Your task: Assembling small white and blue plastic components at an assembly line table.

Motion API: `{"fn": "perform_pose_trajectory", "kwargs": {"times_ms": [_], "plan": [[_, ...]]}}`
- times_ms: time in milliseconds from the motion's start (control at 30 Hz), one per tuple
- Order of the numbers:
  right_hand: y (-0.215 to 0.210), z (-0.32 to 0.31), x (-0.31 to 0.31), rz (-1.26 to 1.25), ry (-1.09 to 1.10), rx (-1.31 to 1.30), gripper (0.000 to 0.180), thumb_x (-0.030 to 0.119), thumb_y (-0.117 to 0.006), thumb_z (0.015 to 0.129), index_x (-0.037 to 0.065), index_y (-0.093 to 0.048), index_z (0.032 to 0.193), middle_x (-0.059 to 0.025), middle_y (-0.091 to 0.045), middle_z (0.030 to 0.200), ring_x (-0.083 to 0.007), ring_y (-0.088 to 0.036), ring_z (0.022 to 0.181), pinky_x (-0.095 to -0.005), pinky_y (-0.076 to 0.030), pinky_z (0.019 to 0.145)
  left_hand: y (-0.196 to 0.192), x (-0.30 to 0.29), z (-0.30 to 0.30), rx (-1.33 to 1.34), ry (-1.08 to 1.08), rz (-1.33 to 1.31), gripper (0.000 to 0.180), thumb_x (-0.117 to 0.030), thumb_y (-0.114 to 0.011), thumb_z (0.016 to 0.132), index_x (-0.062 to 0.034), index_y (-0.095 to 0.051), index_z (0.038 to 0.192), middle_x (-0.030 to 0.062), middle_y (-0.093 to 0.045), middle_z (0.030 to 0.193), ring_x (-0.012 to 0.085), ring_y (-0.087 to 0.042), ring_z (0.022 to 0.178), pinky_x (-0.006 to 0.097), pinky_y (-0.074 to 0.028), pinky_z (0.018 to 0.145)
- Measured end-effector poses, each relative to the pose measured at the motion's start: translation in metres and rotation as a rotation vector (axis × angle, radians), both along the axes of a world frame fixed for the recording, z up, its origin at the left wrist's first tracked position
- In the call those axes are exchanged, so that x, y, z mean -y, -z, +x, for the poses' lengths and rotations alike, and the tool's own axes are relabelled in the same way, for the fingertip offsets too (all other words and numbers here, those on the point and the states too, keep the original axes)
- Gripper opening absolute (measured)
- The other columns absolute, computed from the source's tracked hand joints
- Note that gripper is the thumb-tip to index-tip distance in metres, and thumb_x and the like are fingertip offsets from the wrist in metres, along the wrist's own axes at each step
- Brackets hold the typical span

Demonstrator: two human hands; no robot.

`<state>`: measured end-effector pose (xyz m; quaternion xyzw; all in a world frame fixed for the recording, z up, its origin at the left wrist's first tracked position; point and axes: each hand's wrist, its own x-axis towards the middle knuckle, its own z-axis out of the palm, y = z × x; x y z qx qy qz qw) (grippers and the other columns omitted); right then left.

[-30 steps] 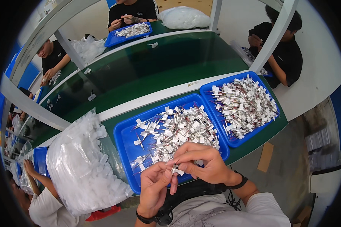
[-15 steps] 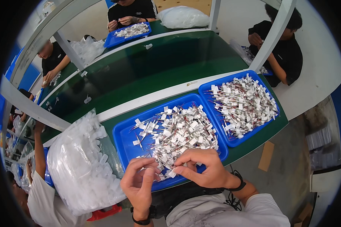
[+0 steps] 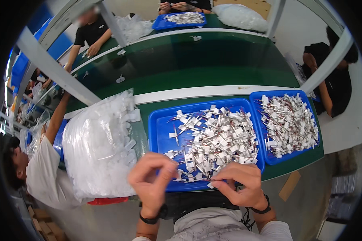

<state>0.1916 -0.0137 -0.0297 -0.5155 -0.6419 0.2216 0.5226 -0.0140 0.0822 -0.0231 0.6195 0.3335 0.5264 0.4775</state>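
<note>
My right hand is at the near edge of a blue tray, thumb and forefinger pinched on a small wired part with a white tag. My left hand is beside the tray's near left corner, close to a clear plastic bag. Its fingers are curled and smeared by motion, so whether they hold anything does not show. Many similar slim metallic parts with white tags and reddish wires are heaped in the tray. White translucent plastic pieces spill from the bag's right side.
A second blue tray of like parts adjoins on the right. Beyond a pale rail runs a dark green surface carrying a few small pieces. White posts frame the bench. Co-workers sit across and on both sides; a person in white is close left.
The view has swung left, so the trays and bag appear farther right. My left hand has moved away from my right, toward the bag. My right hand still pinches the tagged part.
</note>
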Motion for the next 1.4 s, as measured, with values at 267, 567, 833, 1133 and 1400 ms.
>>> {"fn": "perform_pose_trajectory", "kwargs": {"times_ms": [267, 567, 833, 1133, 1400], "plan": [[0.012, 0.011, 0.006, -0.02, 0.043, -0.089, 0.009, 0.0, -0.082, 0.082, 0.001, -0.078, 0.089, -0.0083, -0.074, 0.079, -0.0086, -0.055, 0.048, -0.0226, -0.038, 0.045, -0.012, -0.1, -0.069, -1.212, -0.211, 0.539, 0.016, -0.003, -0.08, 0.075, -0.004, -0.074, 0.09, 0.0122, -0.071, 0.089, 0.0295, -0.069, 0.071, 0.038, -0.053, 0.065], [0.017, 0.019, 0.015, -0.074, 0.102, -0.135, 0.01, 0.006, -0.082, 0.083, -0.001, -0.077, 0.088, -0.0118, -0.074, 0.079, -0.0138, -0.064, 0.058, -0.0234, -0.045, 0.054, 0.032, -0.121, -0.076, -1.621, -0.069, 0.496, 0.016, -0.01, -0.082, 0.068, -0.0069, -0.072, 0.08, 0.0128, -0.069, 0.081, 0.037, -0.069, 0.077, 0.049, -0.053, 0.067], [0.02, 0.025, 0.019, -0.039, 0.119, -0.127, 0.008, 0.002, -0.082, 0.083, 0.001, -0.077, 0.09, -0.0088, -0.075, 0.08, -0.0096, -0.059, 0.054, -0.0225, -0.042, 0.05, -0.031, -0.076, -0.041, -1.004, -0.19, 0.433, 0.009, 0.004, -0.07, 0.085, -0.0014, -0.064, 0.089, 0.0118, -0.068, 0.079, 0.025, -0.069, 0.061, 0.037, -0.05, 0.052], [0.018, 0.016, 0.014, -0.089, 0.048, -0.177, 0.01, 0.002, -0.081, 0.085, 0.001, -0.078, 0.094, -0.0084, -0.074, 0.08, -0.0085, -0.058, 0.054, -0.023, -0.041, 0.05, -0.028, 0.006, -0.01, -0.176, 0.258, -0.152, 0.026, 0.012, -0.065, 0.09, 0.008, -0.069, 0.115, 0.0154, -0.061, 0.115, 0.0154, -0.066, 0.086, 0.025, -0.064, 0.055], [0.015, 0.012, 0.009, -0.052, 0.161, -0.162, 0.008, 0.001, -0.08, 0.085, 0.0, -0.077, 0.092, -0.0096, -0.074, 0.082, -0.0091, -0.058, 0.055, -0.0227, -0.042, 0.051, 0.004, 0.01, -0.008, 0.104, 0.173, -0.213, 0.023, 0.01, -0.066, 0.092, 0.0134, -0.068, 0.115, 0.0218, -0.06, 0.116, 0.018, -0.067, 0.083, 0.024, -0.062, 0.05]]}}
